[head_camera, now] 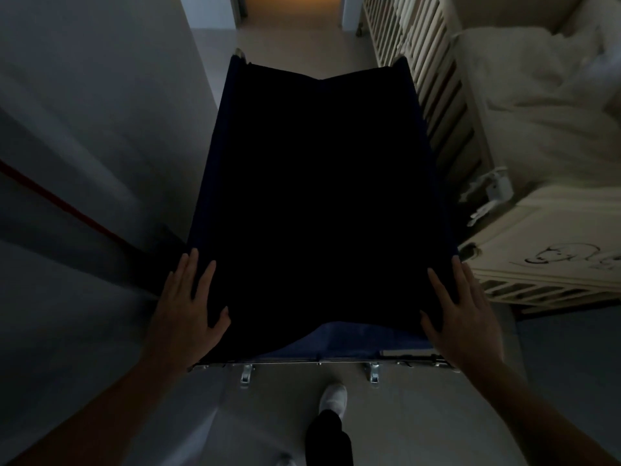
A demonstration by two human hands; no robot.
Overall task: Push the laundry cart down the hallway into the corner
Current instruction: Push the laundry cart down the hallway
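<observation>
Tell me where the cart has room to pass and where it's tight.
Free: bare floor ahead of the cart, running to the lit doorway, and a strip along the left wall. Tight: the right side, where the crib slats run close beside the cart's rim. Left hand and right hand rest on the near corners.

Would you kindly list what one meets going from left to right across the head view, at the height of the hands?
Wall → left hand → laundry cart → right hand → crib.
</observation>
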